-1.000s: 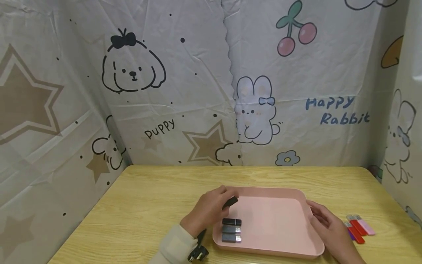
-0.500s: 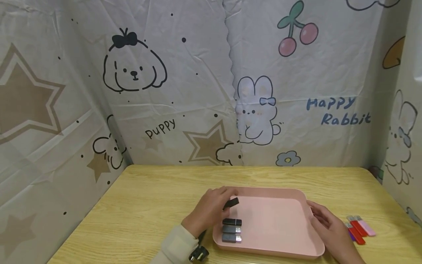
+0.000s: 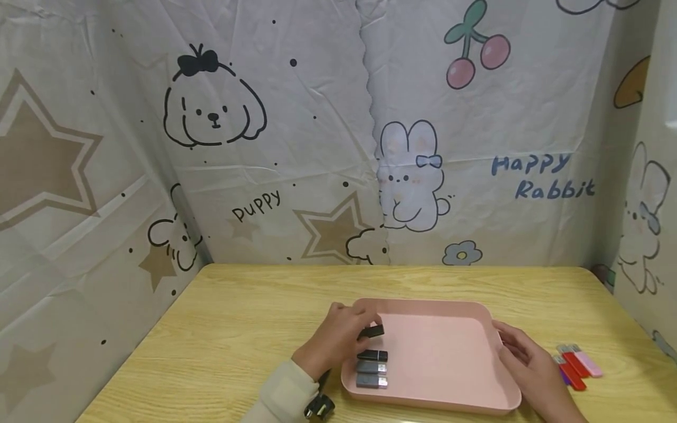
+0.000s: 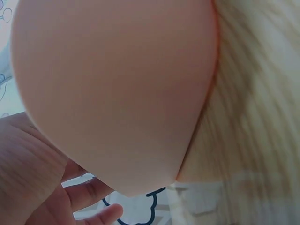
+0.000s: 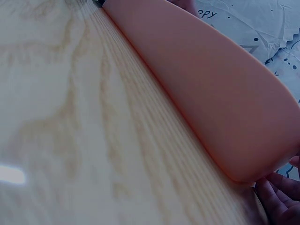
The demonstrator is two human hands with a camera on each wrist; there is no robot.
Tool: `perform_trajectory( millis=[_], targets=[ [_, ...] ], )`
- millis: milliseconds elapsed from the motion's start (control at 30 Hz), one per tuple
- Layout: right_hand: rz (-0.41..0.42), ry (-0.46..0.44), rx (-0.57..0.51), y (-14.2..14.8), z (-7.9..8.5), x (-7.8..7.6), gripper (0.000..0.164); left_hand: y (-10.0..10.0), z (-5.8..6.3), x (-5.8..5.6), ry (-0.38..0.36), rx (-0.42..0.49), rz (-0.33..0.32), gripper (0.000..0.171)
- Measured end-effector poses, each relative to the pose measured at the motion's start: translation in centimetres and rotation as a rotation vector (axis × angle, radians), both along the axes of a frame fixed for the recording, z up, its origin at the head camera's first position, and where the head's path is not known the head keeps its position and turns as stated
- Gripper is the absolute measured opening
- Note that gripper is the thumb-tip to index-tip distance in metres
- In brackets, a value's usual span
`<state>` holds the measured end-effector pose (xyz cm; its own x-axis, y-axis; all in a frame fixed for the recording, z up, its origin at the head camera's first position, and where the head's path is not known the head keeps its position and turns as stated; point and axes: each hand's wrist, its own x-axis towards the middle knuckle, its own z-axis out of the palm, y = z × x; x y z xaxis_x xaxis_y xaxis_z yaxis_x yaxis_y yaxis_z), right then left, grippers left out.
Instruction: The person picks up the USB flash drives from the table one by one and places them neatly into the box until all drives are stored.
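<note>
At the left side of the pink tray (image 3: 433, 358), my left hand (image 3: 335, 335) pinches a black USB stick (image 3: 375, 331) just above the tray floor. Below it, three more sticks lie in a column: a black one (image 3: 372, 355), a grey one (image 3: 371, 368) and another grey one (image 3: 371, 382) with its metal plug facing right. The tray's outer wall (image 4: 117, 93) hides the held stick in the left wrist view. My right hand (image 3: 534, 370) holds the tray's right rim, its fingers (image 5: 276, 192) at the corner in the right wrist view.
Several USB sticks in red (image 3: 575, 364), pink (image 3: 588, 363) and purple lie on the wooden table (image 3: 254, 317), right of my right hand. A black wrist strap with a small device (image 3: 319, 406) hangs at my left wrist. Patterned cloth (image 3: 317, 147) walls the table at the back and sides.
My left hand has lowered the black USB stick slightly toward the tray floor, nearer the column of sticks. My right hand has stayed at the tray's right rim.
</note>
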<state>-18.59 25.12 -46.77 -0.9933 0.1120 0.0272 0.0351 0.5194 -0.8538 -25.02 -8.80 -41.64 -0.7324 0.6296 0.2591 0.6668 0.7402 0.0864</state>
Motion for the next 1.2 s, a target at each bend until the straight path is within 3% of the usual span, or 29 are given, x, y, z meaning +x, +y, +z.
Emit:
perform_trajectory(
  millis=[333,633,867,1200],
  targets=[
    [-0.001,0.005,-0.006,-0.07,0.15,0.00,0.052,-0.04,-0.50,-0.44,-0.039,-0.051,-0.029,0.030],
    [-0.003,0.014,0.002,0.10,0.27,-0.05,0.052,0.04,-0.51,-0.76,-0.075,-0.012,-0.054,0.028],
    [-0.006,0.027,0.011,0.25,0.33,-0.10,0.051,0.06,-0.69,-0.92,-0.062,-0.008,-0.068,0.026],
    [-0.014,-0.055,-0.021,0.02,0.20,-0.06,0.055,0.15,-0.67,-0.99,-0.086,-0.094,-0.047,0.024]
  ],
)
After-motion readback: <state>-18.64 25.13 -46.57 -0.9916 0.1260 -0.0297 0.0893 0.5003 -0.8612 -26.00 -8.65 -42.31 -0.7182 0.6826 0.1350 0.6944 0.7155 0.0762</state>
